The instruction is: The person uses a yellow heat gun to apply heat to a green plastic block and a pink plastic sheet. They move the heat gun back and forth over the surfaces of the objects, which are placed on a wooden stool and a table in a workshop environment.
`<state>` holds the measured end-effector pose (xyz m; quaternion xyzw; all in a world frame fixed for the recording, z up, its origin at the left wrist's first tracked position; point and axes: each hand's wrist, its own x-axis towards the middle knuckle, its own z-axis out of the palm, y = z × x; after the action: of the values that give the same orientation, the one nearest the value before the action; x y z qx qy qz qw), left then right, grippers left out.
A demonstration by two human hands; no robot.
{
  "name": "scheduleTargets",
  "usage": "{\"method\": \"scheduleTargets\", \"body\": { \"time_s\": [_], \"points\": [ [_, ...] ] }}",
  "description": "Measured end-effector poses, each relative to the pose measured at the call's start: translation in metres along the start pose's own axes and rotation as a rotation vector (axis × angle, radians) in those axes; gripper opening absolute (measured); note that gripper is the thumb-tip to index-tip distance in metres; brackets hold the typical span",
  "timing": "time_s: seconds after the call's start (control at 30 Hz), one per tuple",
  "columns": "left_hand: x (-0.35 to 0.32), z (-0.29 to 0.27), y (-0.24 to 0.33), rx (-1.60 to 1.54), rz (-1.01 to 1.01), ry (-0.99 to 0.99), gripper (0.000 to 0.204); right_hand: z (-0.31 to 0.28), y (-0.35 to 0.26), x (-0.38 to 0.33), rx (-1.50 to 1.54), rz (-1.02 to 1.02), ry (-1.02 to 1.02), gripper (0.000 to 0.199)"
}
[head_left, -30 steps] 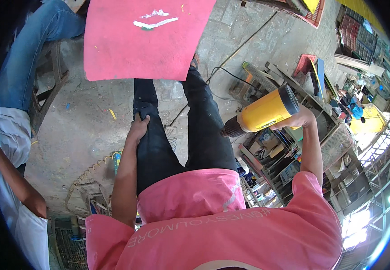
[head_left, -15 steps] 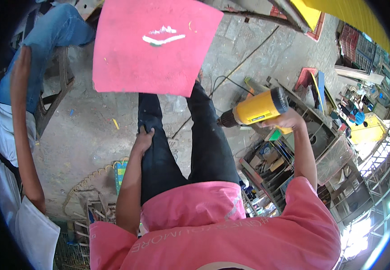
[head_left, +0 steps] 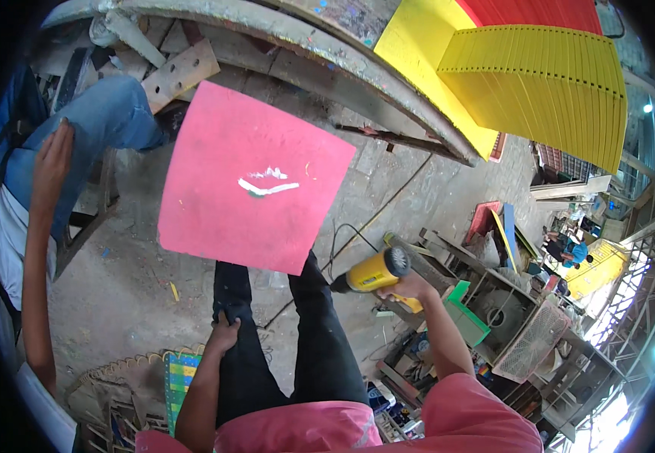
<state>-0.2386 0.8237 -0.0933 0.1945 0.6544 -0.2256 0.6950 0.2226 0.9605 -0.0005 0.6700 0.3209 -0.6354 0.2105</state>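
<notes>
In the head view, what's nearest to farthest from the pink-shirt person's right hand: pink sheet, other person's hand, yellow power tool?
1. Yellow power tool: held in the right hand.
2. Pink sheet: ahead and left.
3. Other person's hand: way over left.

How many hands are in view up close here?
3: the left hand at the black trousers, the right hand on a yellow heat gun, and a co-worker's hand over blue jeans. More may be hidden.

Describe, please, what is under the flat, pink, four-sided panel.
Black trouser legs pass beneath its near edge; grey floor shows around it. The pink panel hides the feet and anything else below.
</notes>
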Motion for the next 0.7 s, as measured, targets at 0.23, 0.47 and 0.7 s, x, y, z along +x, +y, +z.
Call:
{"method": "scheduleTargets", "body": {
  "time_s": [0.23,0.47,0.7],
  "points": [
    [0.008,-0.003,-0.01,0.033,0.019,-0.019,0.075,0.034,0.002,0.032,-0.059,0.03,0.055,0.025],
    [0.007,-0.004,-0.014,0.037,0.015,-0.017,0.075,0.055,-0.005,0.041,-0.087,0.059,0.09,0.025],
    [0.007,-0.005,-0.017,-0.001,0.025,-0.027,0.075,0.069,-0.015,0.053,-0.277,0.027,0.15,0.03]
  ]
}}
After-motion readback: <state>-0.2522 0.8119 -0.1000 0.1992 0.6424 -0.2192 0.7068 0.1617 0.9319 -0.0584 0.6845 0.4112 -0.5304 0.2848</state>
